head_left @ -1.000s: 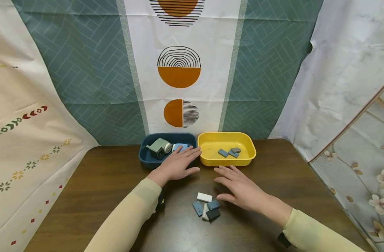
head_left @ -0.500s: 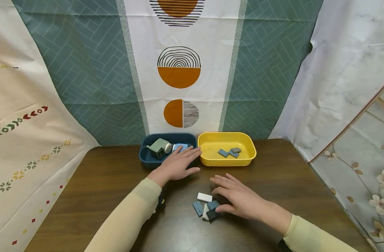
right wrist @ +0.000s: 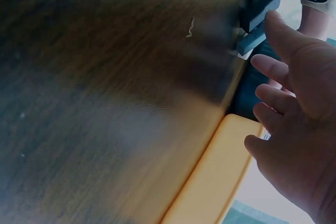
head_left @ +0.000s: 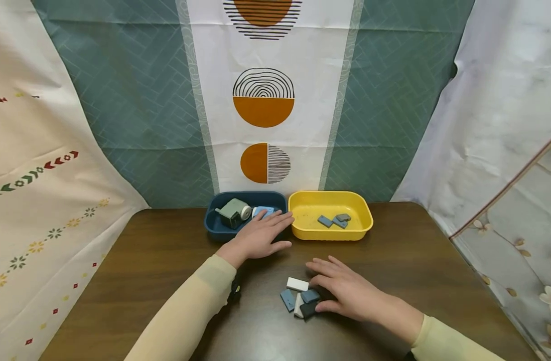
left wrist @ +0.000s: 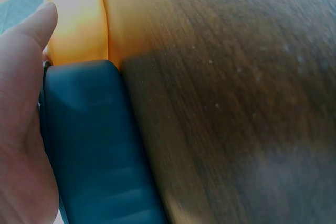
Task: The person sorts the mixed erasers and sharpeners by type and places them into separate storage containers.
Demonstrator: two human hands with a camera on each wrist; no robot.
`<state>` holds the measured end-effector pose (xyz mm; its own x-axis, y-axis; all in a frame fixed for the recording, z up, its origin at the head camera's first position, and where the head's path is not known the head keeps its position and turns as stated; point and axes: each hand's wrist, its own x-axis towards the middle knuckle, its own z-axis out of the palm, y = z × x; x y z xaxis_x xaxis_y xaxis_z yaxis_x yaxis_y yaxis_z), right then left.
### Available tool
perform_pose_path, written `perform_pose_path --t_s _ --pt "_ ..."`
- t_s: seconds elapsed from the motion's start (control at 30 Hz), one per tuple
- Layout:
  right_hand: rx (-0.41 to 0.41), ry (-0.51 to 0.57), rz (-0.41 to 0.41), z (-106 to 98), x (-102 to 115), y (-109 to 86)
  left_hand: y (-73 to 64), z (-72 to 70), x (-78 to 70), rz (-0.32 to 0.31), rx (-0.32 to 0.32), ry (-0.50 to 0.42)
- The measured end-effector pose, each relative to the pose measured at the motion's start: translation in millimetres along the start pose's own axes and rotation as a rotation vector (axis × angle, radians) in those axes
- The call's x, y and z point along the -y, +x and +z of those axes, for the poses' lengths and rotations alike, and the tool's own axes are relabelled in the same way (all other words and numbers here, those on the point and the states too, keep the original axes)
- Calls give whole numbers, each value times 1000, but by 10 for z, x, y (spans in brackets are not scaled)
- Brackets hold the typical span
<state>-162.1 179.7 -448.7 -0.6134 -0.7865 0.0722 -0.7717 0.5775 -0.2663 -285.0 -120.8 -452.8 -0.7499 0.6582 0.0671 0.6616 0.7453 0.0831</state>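
A small cluster of blocks lies mid-table in the head view: a white block, a grey-blue one, a light wedge-like one, another blue-grey one and a black block. Right beside them is my right hand, fingers spread and slightly bent, thumb at the black block's edge; whether it touches cannot be told. The right wrist view shows a gap between thumb and fingers. My left hand stretches flat over the front edge of the dark blue bin, holding nothing.
In the blue bin sit a grey-green object with a white round end and a light blue item, partly hidden by the left hand. Adjoining it, a yellow bin contains three grey-blue pieces. Patterned cloths hang behind and at both sides.
My right hand has come down and toward the blocks, its thumb now at the black one. The left hand stays over the blue bin. The head view has shifted slightly.
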Motion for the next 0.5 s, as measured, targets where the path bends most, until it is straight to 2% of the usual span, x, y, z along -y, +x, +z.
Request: perform_pose_path --t_s 0.2,0.5 --pt "21 11 32 41 -32 -63 54 23 -37 20 10 10" --pt "28 9 18 60 -24 -5 -10 7 7 5 11 18"
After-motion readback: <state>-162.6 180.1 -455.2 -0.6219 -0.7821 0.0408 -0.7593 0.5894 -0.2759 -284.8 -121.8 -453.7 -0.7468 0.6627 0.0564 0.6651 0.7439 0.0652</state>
